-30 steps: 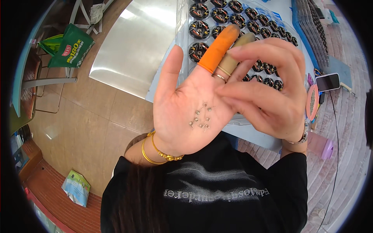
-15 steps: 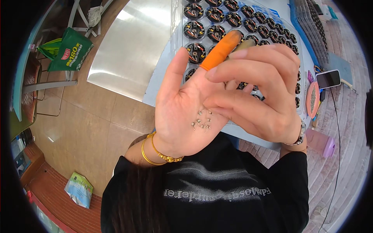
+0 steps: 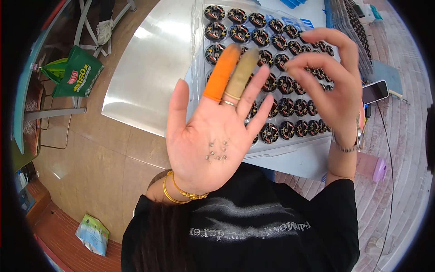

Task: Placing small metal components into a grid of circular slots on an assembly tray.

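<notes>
My left hand [image 3: 199, 122] is turned palm up with its fingers spread. Several tiny metal pieces [image 3: 219, 157] lie loose on the palm. An orange finger cot [image 3: 222, 75] covers its index finger, and a tan finger cot [image 3: 242, 75] the middle finger. My right hand [image 3: 337, 86] hovers over the tray, thumb and index fingertips pressed together; whatever may be between them is too small to make out. Beneath both hands, a clear plastic tray [image 3: 198, 36] carries rows of round black parts [image 3: 215, 31] with coloured components; the hands hide some of them.
A shiny metal sheet [image 3: 145, 59] lies left of the tray. At right are stacked clear trays [image 3: 346, 36], a phone [image 3: 375, 92] with a cable, and a purple-lidded cup [image 3: 379, 169]. A green bag [image 3: 79, 72] hangs by metal legs at far left.
My right hand has lifted away from the left palm, up and to the right, with its fingertips pinched. My left hand has shifted slightly left and lower, its palm now uncovered.
</notes>
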Action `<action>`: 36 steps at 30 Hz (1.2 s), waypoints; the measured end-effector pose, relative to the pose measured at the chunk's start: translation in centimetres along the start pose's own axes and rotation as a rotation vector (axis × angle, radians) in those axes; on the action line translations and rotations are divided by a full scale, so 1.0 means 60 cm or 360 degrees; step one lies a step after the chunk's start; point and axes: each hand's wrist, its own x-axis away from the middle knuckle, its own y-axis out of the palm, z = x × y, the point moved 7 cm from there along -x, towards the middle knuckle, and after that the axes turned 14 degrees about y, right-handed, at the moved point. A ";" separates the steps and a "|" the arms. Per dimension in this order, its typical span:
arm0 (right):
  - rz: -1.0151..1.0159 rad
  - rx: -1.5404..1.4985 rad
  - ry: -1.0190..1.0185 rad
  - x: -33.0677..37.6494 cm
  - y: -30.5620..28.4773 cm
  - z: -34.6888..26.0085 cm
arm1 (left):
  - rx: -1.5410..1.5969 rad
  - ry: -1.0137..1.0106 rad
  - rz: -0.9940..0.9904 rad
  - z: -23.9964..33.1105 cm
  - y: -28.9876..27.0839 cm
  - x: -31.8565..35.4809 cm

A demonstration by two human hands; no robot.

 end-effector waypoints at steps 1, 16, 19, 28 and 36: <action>0.0004 0.0035 0.0025 -0.004 0.006 0.027 | 0.0025 0.0060 0.0004 0.005 0.002 -0.002; -0.0124 0.0186 -0.0073 -0.004 0.062 0.055 | 0.0031 0.0028 0.0030 0.007 0.003 0.003; -0.0114 0.0187 -0.0044 0.010 0.071 0.071 | 0.0131 -0.0084 -0.0184 0.008 -0.006 -0.011; 0.0038 0.0192 -0.0075 0.024 0.022 0.022 | 0.0127 -0.0072 -0.0146 -0.010 -0.004 0.009; -0.0147 -0.0281 -0.0411 0.026 0.011 -0.117 | -0.0029 -0.0102 -0.0277 0.006 0.004 0.004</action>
